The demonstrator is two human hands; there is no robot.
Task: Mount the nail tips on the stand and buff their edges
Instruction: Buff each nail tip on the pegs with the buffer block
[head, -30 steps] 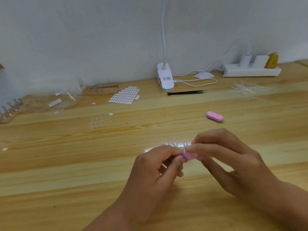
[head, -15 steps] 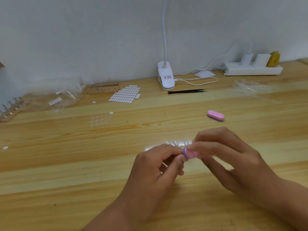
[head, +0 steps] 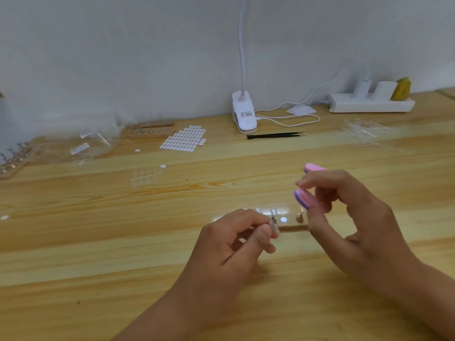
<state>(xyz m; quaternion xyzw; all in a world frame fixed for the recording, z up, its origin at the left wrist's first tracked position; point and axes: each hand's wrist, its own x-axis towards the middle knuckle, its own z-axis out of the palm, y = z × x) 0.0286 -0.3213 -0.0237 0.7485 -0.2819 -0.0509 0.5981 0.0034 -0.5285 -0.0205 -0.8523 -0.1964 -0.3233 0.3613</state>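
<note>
Pinching a small clear nail tip [head: 273, 226] between curled thumb and forefinger, the left hand [head: 234, 244] hovers low over the pale wooden surface [head: 98, 279]. Just to its right, the right hand [head: 352, 217] grips a pink-and-purple oval buffer block [head: 306, 199] between thumb and fingertips, raised a little above the tip and apart from it. Between the two hands lies a low wooden nail stand [head: 294, 227], its top washed out by lamp glare; a few small pegs and one round white adhesive dot [head: 283, 219] show on it.

Behind the right hand a second pink oval buffer block [head: 315, 167] lies on the surface. Farther left is a clear strip of nail tips [head: 146, 175], and beyond it a sheet of white oval adhesive tabs [head: 184, 141]. Black tweezers [head: 274, 135] lie before a white clip-on lamp [head: 244, 115] at the wall.

At far left a clear plastic bag [head: 98, 141] lies crumpled with white labels showing; its contents cannot be made out. Beside it stands another wooden block stand [head: 150, 130] holding a few metal pegs. A white power strip [head: 371, 105] carries plugs at far right, with more clear nail-tip strips [head: 364, 130] scattered before it.
</note>
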